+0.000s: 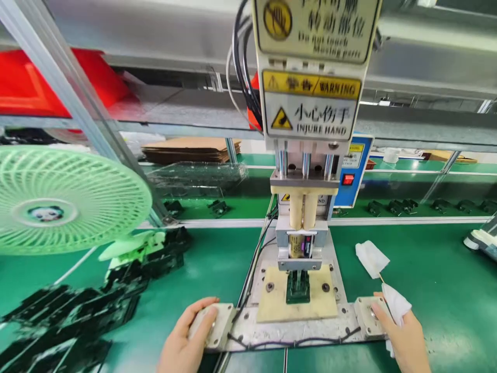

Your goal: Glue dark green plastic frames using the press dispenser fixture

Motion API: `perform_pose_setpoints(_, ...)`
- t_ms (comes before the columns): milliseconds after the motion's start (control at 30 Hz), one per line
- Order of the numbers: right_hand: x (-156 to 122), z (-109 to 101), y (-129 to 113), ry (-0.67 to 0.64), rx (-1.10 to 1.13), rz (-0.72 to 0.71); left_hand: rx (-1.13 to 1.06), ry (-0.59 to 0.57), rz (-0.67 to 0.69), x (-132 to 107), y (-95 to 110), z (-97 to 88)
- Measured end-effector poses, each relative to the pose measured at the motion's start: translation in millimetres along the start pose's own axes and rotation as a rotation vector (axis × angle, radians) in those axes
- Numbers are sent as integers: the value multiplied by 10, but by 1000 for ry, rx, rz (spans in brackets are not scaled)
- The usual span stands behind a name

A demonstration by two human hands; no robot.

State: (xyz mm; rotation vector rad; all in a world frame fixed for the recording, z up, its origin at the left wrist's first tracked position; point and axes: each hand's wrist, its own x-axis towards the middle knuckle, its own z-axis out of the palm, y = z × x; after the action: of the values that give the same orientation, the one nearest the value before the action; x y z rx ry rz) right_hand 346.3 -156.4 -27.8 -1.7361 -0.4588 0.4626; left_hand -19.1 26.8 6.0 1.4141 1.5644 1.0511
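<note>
A bench press [305,217] stands upright in the middle, its two cream-coloured posts resting on a silver block that holds two batteries [301,245]. Directly below sits a black plastic part [297,287] in a cream fixture plate [267,305]. My left hand [188,331] grips the left button block [220,324], thumb over its top and fingers round its far side. On the right button block [367,321] rests the thumb of my right hand [406,336]. A white cloth [396,303] is tucked between that hand's thumb and fingers.
A green fan [97,191] and piled black plastic parts [77,311] are at left. Another white cloth [371,258] with a thin stick lies on the green bench [438,259] at right. A blue control box [351,176] stands behind the press. Black parts [402,207] line the far strip.
</note>
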Motion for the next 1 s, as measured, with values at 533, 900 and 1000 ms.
perform_pose_setpoints(533,-49,-135,-102,63,4,-143,-110,34,37,-160,-21,86)
perform_pose_setpoints(900,-99,-136,-177,72,-41,-130,-52,-10,-8,-215,100,48)
perform_pose_setpoints(1000,-112,-127,-205,71,-40,-129,164,-44,45,-261,257,-23)
